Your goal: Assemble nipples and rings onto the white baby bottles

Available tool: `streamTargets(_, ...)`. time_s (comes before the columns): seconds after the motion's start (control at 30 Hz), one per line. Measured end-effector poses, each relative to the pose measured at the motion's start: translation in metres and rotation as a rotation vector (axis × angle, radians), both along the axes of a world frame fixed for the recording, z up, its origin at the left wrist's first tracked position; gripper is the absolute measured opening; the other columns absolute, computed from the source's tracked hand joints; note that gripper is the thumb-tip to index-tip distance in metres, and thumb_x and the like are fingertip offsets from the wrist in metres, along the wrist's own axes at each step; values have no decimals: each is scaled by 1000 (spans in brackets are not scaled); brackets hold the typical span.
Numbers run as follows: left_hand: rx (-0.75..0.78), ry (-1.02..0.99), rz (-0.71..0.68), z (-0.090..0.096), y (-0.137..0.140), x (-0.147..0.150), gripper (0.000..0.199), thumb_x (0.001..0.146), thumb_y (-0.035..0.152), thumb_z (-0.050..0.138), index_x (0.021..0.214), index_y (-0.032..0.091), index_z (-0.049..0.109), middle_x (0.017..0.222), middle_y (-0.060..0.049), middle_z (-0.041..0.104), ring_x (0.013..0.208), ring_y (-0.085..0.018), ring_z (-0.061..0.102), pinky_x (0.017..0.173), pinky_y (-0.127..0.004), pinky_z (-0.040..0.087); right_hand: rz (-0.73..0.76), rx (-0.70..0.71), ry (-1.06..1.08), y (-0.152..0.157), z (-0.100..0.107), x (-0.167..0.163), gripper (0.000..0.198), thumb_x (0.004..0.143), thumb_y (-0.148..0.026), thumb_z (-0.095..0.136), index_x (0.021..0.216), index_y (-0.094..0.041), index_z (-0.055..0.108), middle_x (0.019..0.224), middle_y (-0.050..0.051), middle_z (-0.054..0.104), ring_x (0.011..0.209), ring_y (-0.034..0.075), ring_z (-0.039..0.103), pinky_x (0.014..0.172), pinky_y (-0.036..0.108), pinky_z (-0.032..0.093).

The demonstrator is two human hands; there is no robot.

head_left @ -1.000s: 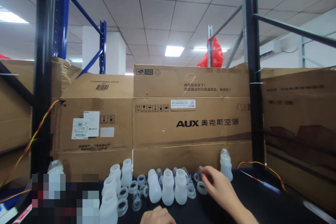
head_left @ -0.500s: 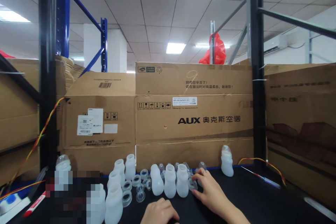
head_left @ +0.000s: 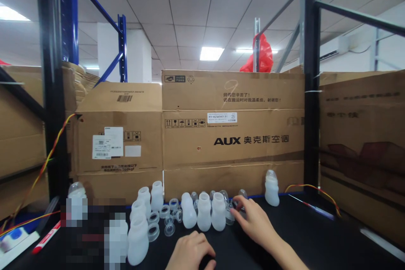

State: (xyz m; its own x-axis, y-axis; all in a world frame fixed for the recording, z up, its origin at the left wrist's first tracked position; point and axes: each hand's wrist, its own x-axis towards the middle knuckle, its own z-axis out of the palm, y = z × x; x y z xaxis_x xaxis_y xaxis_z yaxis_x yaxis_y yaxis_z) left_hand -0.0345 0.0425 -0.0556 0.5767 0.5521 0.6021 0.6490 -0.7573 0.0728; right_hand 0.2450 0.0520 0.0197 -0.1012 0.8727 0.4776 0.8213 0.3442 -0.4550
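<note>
Several translucent white plastic bottles (head_left: 204,211) stand on a black table (head_left: 316,240), with clear rings (head_left: 153,231) and clear caps (head_left: 225,197) scattered among them. My right hand (head_left: 253,221) reaches into the cluster at the right, fingertips touching a small clear part (head_left: 230,217) next to the bottles; whether it grips the part I cannot tell. My left hand (head_left: 190,251) rests low at the front with fingers curled, and no object shows in it. One capped bottle (head_left: 271,188) stands alone to the right.
Cardboard boxes (head_left: 232,133) wall off the back of the table. Black and blue rack posts (head_left: 52,84) rise on both sides. Red-yellow wires (head_left: 311,188) trail at the right corner. A red marker (head_left: 46,237) lies at the far left. A pixelated patch covers part of the left.
My right hand drew back from the rings at the right toward the bottle cluster. My left hand came further up into view. The camera shifted slightly.
</note>
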Motion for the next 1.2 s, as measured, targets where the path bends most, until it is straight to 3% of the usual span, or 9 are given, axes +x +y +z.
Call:
streamTargets(0.13,-25,-8,-14,5,-4,0,25,62,19,84,84,30,77,80,4,79,69,-18,69,61,-25,43,41,-20,14,-8,4,-7,45,74,-36,80,117,-28,71,104,5,78,97,30,71,88,37,48)
streamTargets(0.3,-68,6,-15,17,-12,2,23,65,17,78,84,29,77,81,3,78,71,-18,68,63,-25,45,78,-48,165,-9,12,-6,19,85,-39,68,98,-28,77,91,4,79,90,28,71,84,36,47)
streamTargets(0.37,-96,9,-11,25,-18,3,24,64,16,77,84,28,77,83,2,79,74,-19,69,64,-25,46,107,-89,279,-6,15,-2,22,85,-45,68,89,-26,78,83,3,78,82,26,71,78,35,47)
streamTargets(0.47,-149,-4,-5,42,-31,4,27,64,13,76,87,27,77,85,1,81,78,-21,72,67,-26,49,163,-169,505,-2,21,2,41,82,-60,70,85,-19,78,75,5,77,73,23,68,68,32,48)
streamTargets(0.57,-207,-46,11,61,-46,4,27,70,12,73,94,25,76,89,1,81,82,-20,73,73,-26,51,191,-262,739,-3,28,1,56,77,-70,74,85,-14,78,73,6,74,60,16,59,54,26,39)
streamTargets(0.67,-316,-101,34,76,-57,4,27,76,15,71,100,24,77,93,-1,82,86,-21,75,78,-28,53,198,-373,985,-12,37,-5,55,79,-69,77,88,-15,76,80,5,73,53,9,48,48,22,32)
streamTargets(0.9,-436,-322,77,71,-63,10,25,87,28,64,109,26,77,93,-2,82,89,-22,75,84,-32,53,278,-656,1405,-41,45,-40,46,76,-60,86,82,-19,68,89,4,72,56,6,51,50,16,39)
streamTargets(1.03,-611,-553,33,66,-58,9,35,93,47,63,114,22,76,86,-4,79,82,-22,72,79,-31,52,418,-702,1310,-55,44,-65,46,76,-57,89,89,-15,75,87,4,72,56,4,49,50,14,36)
streamTargets(1.2,-879,-900,-196,76,-57,4,62,85,72,68,112,17,75,86,-5,75,72,-18,67,67,-27,49,480,-516,996,-56,34,-83,55,72,-65,87,90,-13,82,71,2,71,49,5,45,45,18,33)
